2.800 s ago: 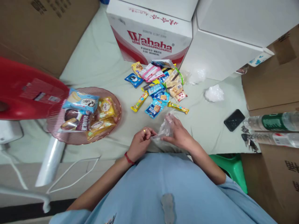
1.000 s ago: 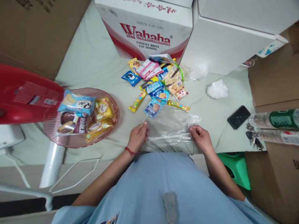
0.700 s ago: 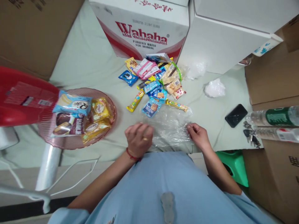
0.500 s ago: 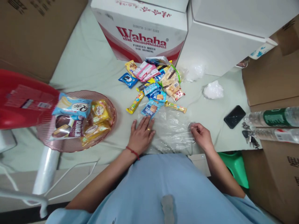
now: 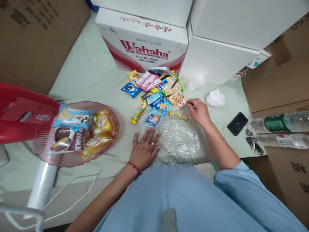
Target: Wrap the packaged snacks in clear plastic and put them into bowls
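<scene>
My left hand (image 5: 144,148) lies flat with its fingers spread, at the left edge of a clear plastic bag (image 5: 180,138) spread on the cloth. Just beyond its fingertips is a blue biscuit packet (image 5: 154,118). My right hand (image 5: 198,111) pinches at the right corner of a beige snack packet (image 5: 180,103) with red print. This packet lies at the near right side of a pile of small wrapped snacks. Below it sits a yellow snack stick (image 5: 179,115); another yellow stick (image 5: 138,112) lies left of the pile.
On the left, a pink ribbed bowl (image 5: 115,129) holds several wrapped cakes beside a red container (image 5: 24,112). A Wahaha carton (image 5: 147,45) stands behind the pile. To the right are crumpled white plastic (image 5: 215,98), a phone (image 5: 238,123), keys (image 5: 253,141) and plastic bottles (image 5: 277,123).
My right hand has left the right edge of the clear bag and moved up to the beige snack packet. My left hand stays flat. The view has shifted slightly.
</scene>
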Available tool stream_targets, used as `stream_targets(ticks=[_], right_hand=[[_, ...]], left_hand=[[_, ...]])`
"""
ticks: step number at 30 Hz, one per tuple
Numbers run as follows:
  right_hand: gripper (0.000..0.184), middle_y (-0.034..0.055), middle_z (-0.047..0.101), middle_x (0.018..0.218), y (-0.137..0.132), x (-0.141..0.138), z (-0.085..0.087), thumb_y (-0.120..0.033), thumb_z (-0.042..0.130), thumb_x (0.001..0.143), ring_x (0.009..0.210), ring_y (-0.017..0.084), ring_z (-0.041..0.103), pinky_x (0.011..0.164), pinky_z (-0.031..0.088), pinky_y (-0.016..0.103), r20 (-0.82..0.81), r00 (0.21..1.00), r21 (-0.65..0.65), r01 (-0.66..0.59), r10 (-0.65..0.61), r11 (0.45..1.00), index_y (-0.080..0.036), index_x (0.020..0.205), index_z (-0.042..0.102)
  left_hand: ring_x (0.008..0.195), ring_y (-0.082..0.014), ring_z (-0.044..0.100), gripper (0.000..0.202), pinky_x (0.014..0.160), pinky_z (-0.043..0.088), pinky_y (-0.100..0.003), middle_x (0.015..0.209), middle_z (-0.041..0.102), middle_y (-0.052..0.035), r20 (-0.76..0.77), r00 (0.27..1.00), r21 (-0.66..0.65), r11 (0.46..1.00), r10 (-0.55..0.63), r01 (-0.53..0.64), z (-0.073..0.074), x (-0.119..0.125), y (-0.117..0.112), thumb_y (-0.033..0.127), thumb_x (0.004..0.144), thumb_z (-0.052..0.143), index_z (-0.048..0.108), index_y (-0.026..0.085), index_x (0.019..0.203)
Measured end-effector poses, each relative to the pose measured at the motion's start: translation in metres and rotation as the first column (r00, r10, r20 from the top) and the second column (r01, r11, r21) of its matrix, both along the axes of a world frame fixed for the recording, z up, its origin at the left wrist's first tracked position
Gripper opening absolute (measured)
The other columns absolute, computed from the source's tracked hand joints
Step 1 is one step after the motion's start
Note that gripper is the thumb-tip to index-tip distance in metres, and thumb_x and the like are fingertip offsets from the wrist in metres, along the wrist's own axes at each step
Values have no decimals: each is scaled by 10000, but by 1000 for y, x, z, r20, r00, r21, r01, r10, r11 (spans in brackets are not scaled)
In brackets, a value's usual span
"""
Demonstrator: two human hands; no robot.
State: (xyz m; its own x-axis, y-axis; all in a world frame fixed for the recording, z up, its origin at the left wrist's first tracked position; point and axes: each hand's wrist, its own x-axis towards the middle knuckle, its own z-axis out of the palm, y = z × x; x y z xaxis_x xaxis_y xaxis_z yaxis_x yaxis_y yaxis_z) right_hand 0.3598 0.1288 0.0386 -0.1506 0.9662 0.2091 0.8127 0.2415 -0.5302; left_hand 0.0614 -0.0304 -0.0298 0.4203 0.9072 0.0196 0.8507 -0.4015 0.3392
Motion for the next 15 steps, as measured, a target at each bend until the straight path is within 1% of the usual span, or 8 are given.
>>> stream_targets(ticks=[2,4,5,7,8,10,12,15], right_hand=[[374,159,709,1270,33,-28,-5,-319,491,994,1191,311,607,1053,478,475,134,977,66,-173,163,983,-167,1266,697],[458,155,598,1491,59,-50,-11,-336,507,1005,1388,326,486,1176,375,517,267,914,54,-329,304,943,-167,1416,616],[493,142,533,1570,70,-58,-15,-359,510,1011,1461,335,414,1216,316,544,326,879,27,-377,349,926,-177,1464,579],[539,117,454,1644,85,-64,-20,-421,498,1025,1530,360,316,1241,236,604,415,827,-40,-400,379,916,-201,1516,536],[552,111,444,1653,91,-63,-22,-443,486,1031,1533,371,304,1239,224,620,441,816,-68,-386,374,920,-205,1528,527],[558,115,464,1639,97,-56,-24,-454,469,1038,1502,382,339,1226,253,606,465,811,-102,-349,355,931,-189,1525,539],[535,127,517,1592,99,-47,-23,-447,467,1037,1434,381,409,1196,306,577,473,809,-120,-334,349,935,-171,1479,590],[469,158,653,1406,99,-39,-15,-447,443,1044,1283,383,506,1113,380,568,493,786,-159,-340,373,927,-156,1284,721]], left_hand=[[1578,-280,328,545,1291,-6,-619,1700,324,-69,0,1000,1,1000,-2,2,0,0,0,437,1059,426,428,323,1592],[1573,-283,339,546,1292,7,-623,1696,334,-72,2,1000,4,1000,0,0,0,0,0,437,1057,433,429,328,1592],[1571,-284,345,546,1292,14,-624,1695,339,-73,4,1000,6,1000,1,-1,0,0,0,437,1056,436,430,330,1591],[1566,-284,355,546,1294,26,-626,1692,348,-72,10,1000,12,1000,3,-3,-1,0,0,437,1055,439,430,330,1590],[1565,-283,357,546,1295,30,-625,1691,353,-70,14,1000,14,1000,4,-5,-1,0,0,437,1055,440,431,330,1590],[1566,-280,356,542,1296,34,-624,1687,365,-67,25,1000,15,1000,4,-5,-1,0,1,436,1055,439,436,328,1586],[1568,-277,353,539,1298,34,-622,1683,374,-64,36,999,11,1000,4,-4,-1,-1,1,442,1056,438,444,326,1582],[1568,-275,351,543,1298,34,-620,1679,381,-65,54,999,3,1000,6,-6,0,-1,1,473,1056,436,453,322,1577]])
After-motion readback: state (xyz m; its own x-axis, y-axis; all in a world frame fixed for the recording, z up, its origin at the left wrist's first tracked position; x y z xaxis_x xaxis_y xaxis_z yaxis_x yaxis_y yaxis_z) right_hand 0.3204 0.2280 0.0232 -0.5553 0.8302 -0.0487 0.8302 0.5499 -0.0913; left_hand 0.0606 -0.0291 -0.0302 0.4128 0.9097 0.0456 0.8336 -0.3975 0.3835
